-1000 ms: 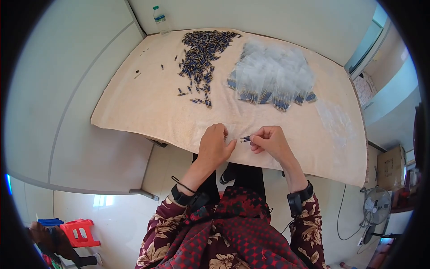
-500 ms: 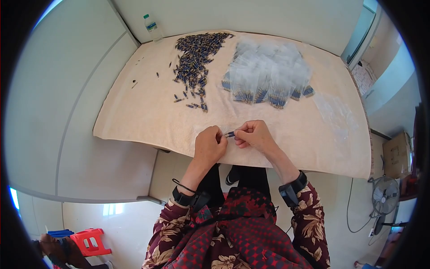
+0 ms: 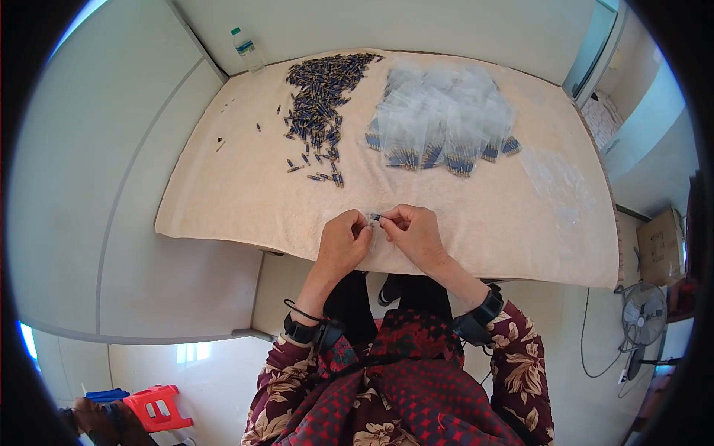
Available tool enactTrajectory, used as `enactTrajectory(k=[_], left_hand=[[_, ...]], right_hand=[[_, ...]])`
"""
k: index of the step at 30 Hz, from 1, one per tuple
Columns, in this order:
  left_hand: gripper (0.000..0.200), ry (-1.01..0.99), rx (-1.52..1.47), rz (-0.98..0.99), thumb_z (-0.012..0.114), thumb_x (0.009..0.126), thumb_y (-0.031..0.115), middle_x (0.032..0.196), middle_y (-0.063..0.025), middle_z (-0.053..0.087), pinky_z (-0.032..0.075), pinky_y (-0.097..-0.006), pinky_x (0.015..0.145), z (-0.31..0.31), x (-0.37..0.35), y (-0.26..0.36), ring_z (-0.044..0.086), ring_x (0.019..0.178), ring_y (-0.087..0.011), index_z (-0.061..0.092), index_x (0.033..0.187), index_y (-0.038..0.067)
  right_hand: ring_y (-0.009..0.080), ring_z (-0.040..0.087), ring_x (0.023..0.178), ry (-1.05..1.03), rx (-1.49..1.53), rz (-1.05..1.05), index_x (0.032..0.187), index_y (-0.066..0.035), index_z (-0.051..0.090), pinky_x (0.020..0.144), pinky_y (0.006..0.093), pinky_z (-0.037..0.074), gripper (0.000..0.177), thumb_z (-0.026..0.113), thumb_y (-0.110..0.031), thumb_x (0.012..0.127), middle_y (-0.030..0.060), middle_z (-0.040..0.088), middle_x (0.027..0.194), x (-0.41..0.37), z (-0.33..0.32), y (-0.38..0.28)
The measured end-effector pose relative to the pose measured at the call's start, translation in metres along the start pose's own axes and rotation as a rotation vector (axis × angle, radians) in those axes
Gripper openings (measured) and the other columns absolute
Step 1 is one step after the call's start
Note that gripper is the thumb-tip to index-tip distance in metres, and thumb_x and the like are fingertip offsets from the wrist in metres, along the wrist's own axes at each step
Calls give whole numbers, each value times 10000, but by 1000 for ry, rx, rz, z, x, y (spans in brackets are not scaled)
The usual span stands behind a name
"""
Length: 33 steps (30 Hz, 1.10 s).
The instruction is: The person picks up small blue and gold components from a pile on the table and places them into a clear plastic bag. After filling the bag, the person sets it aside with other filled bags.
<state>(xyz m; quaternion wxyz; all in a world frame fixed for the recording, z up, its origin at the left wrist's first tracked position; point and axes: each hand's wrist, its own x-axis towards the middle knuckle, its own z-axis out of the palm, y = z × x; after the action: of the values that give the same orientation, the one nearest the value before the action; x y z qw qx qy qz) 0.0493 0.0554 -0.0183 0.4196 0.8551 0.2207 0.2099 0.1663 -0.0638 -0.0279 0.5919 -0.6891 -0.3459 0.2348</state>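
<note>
Close to the table's front edge, my left hand [image 3: 344, 239] has its fingers closed on a small clear plastic bag [image 3: 372, 239], of which only a sliver shows. Facing it, my right hand [image 3: 413, 234] pinches a few small dark-blue pieces with brass-coloured ends [image 3: 376, 217] right at the bag's mouth. A loose heap of the same blue pieces [image 3: 320, 93] spreads over the back left. Right of the heap lies a pile of clear bags [image 3: 445, 111], with blue pieces lined up in their lower ends.
Flat clear bags [image 3: 558, 182] lie on the right of the cream cloth [image 3: 223, 201] covering the table. A water bottle [image 3: 248, 50] stands behind the heap. On the floor are a red stool [image 3: 158, 407], a fan [image 3: 643, 316] and a cardboard box [image 3: 660, 245].
My right hand has moved left and slightly down, bringing the blue pieces to the bag at my left hand. The pieces show less now. The view has shifted slightly.
</note>
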Motion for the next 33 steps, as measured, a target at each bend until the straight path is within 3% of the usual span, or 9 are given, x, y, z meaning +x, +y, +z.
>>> enactTrajectory(k=[2,11,14,19,22,26,33], left_hand=[[112,-18,9,-4,634,773,88,669,-157,605,450,-349,561,-2,1,2,588,588,-263,586,767,-14],[109,-40,-1,7,642,781,80,689,-151,611,447,-348,558,-2,1,-3,581,594,-262,590,793,-15],[94,-44,-173,14,654,807,55,702,-91,598,441,-263,569,-1,-1,-12,537,602,-124,590,846,-3],[104,122,-201,62,655,787,35,776,-96,611,468,-274,627,-12,-13,-18,571,674,-159,608,875,5],[163,272,202,223,653,754,20,884,-114,601,471,-369,703,-17,-14,-27,575,826,-297,624,914,10],[239,226,246,215,668,740,32,949,-111,575,457,-385,764,-16,-15,-30,541,922,-306,636,977,21],[302,170,285,216,639,758,26,967,-108,575,473,-364,750,-19,-13,-30,571,911,-289,647,1057,67]], right_hand=[[89,623,559,9,8,-1,813,30,655,512,229,475,80,658,-48,832,70,656,650,0,2,2],[190,665,641,-29,-215,-90,874,1,701,624,277,511,139,692,-100,779,133,684,726,11,5,6],[217,672,672,-57,-218,-73,871,-1,708,652,288,515,149,690,-111,773,146,688,752,15,2,1],[224,670,676,-89,-254,-42,864,7,707,650,295,512,144,681,-106,778,150,686,753,20,0,0],[229,669,678,-75,-269,-66,871,7,705,651,299,510,147,679,-104,777,153,684,755,19,2,-1],[248,661,673,-70,-301,-80,868,5,703,648,309,507,150,673,-112,779,158,678,757,19,4,-2],[289,649,688,-97,-357,-94,872,-11,704,641,350,494,151,655,-128,790,163,663,751,23,5,-2]])
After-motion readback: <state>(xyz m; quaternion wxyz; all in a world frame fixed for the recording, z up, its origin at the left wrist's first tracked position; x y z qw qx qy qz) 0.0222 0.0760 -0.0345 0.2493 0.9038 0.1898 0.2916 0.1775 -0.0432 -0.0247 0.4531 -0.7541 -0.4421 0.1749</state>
